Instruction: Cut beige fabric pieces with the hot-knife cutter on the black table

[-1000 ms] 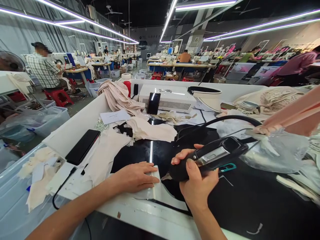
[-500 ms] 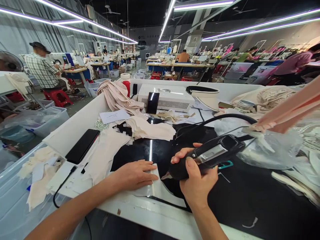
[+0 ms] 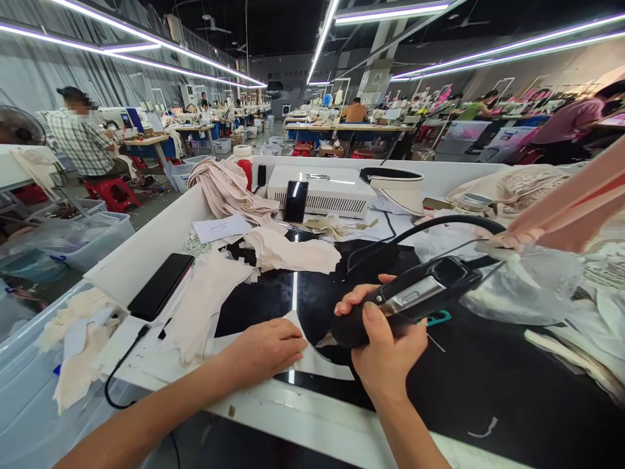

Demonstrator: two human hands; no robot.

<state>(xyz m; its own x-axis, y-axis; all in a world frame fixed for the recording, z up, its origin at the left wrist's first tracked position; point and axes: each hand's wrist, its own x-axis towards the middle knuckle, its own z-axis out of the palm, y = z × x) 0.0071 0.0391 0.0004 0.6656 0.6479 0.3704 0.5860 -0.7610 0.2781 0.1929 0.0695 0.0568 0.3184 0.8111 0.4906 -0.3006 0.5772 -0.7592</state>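
Observation:
My left hand (image 3: 276,345) is at the table's front edge, its fingers bent and closed on a thin, curved white fabric piece (image 3: 329,369). One pointed end of that piece shows above my fingers. My right hand (image 3: 385,339) is wrapped around a black corded hand tool (image 3: 415,293) with a silver panel along its body. The tool slants, its rounded end toward my left hand and its cable end up to the right. Its exact kind I cannot make out. Under both hands lies a glossy black surface (image 3: 263,299) reflecting a ceiling light.
Pale cloth pieces (image 3: 215,293) and a black phone (image 3: 160,286) lie on the left. A second phone (image 3: 295,202) leans against a white vented box (image 3: 319,189). At the right are a plastic bag (image 3: 527,286), a teal-handled item (image 3: 438,318) and hanging peach cloth (image 3: 576,195).
My left fingers have gone from lying flat to bent and closed. The white fabric piece has shifted away from the front edge. My right hand keeps its hold on the tool.

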